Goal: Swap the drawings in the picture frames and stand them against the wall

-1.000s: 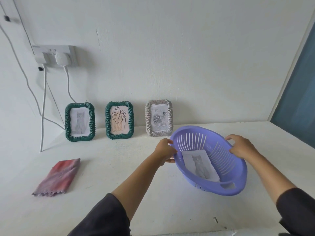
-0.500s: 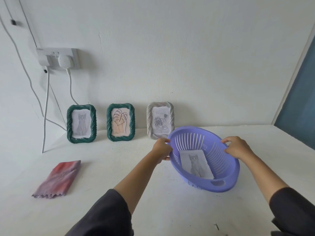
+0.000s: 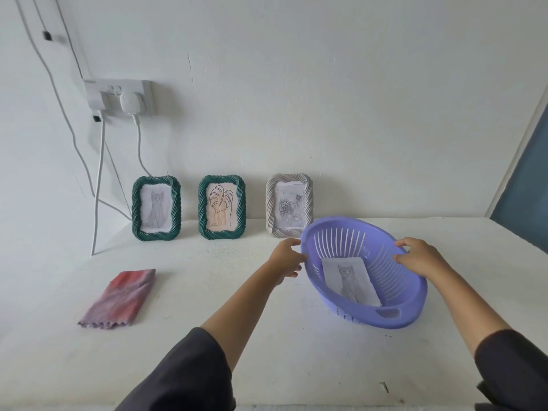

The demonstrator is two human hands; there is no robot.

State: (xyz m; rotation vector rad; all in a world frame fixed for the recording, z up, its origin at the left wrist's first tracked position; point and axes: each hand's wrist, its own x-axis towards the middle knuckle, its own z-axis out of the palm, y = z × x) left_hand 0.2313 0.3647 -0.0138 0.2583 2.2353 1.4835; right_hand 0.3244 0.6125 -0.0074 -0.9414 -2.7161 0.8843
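Three picture frames lean upright against the wall: a green frame (image 3: 156,208) with a cat drawing, a second green frame (image 3: 221,207) with a leaf drawing, and a grey frame (image 3: 289,204) with a rose drawing. A purple plastic basket (image 3: 394,311) sits tilted at the right with a loose cat drawing (image 3: 350,280) lying inside. My left hand (image 3: 287,260) grips the basket's left rim. My right hand (image 3: 419,256) grips its far right rim.
A folded red and purple cloth (image 3: 120,298) lies on the white table (image 3: 207,292) at the left. White cables (image 3: 99,185) hang from a wall socket (image 3: 120,97) down to the table's back left. A dark panel (image 3: 525,197) stands at the right edge.
Both hands have carried the basket a little away from me, toward the wall and the grey frame. The frames and the cloth have not moved.
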